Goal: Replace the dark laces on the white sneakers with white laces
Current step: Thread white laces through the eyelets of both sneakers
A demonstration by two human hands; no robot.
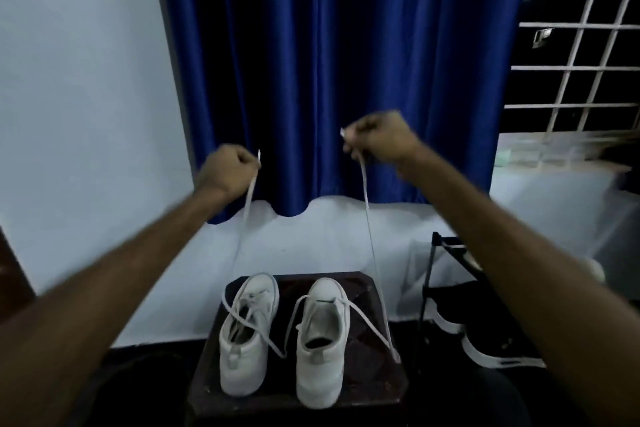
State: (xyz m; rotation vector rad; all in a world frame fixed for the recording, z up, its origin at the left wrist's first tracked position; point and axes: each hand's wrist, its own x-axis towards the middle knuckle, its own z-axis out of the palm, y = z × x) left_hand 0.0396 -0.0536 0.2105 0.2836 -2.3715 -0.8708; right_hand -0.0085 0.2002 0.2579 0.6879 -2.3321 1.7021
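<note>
Both arms are stretched forward and raised, with the hands well apart from each other. The left hand (230,168) is closed into a fist and pinches the tip of a white lace (366,204) between thumb and fingers, and a short end stands up above the knuckles. The right hand (375,139), a little higher, is also curled and holds another white tip in the same way. From each hand a thin strand hangs down toward the shoes, but the picture is blurred and I cannot tell into which eyelets the strands go, nor if they are one lace. Below the hands, two white sneakers stand side by side on a small dark stool (377,388), heels toward the person and toes toward the wall. The left sneaker (242,367) has white lacing that crosses loosely over the tongue, and one loose end lies on the stool between the shoes. The right sneaker (320,378) has white lace only near the toe, with one end spreading out to each side. Behind the stool hangs a blue curtain (329,62) against a pale wall (79,80). To the right there is a white window grille (588,45), and lower down a black shoe rack (429,274) with dark shoes (491,347) that have white soles.
</note>
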